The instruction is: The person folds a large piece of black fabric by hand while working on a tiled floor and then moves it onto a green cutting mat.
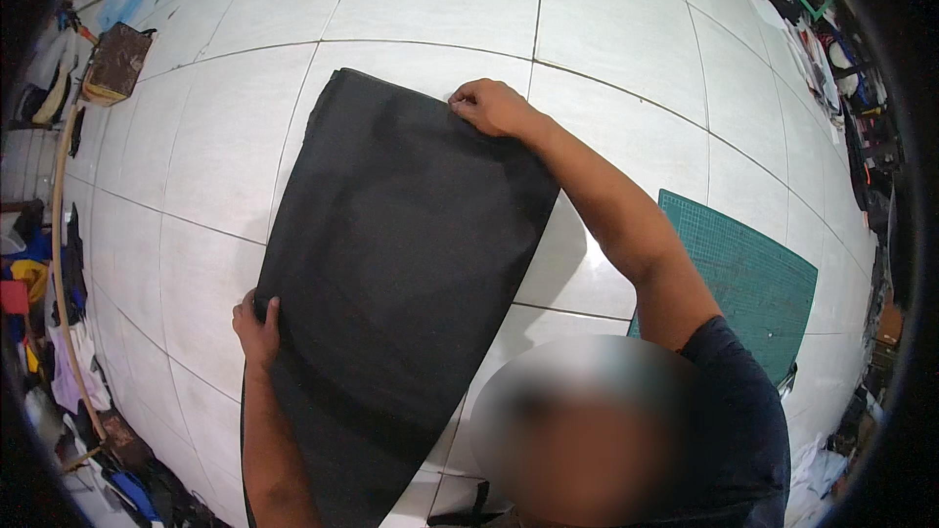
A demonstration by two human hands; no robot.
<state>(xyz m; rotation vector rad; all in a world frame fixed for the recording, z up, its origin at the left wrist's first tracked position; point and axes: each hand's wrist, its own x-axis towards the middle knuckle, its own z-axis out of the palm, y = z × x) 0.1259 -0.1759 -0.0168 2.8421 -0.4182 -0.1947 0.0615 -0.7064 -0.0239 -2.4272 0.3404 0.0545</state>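
Fabric [391,254], black: right hand [492,110] pinching far edge, left hand [257,332] clasping left edge; grid-printed green mat [743,279] at right.

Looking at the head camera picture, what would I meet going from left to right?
Tan pole, left hand at the left edge of the black fabric, right hand at its far edge, green gridded cutting mat.

You wear a dark navy, almost black top [748,440], plain where it shows at the near right; a round blur hides part of it. Its short right sleeve [726,362] ends just above your elbow. Your left hand [257,332] and right hand [497,109] are bare, like both forearms [279,440].
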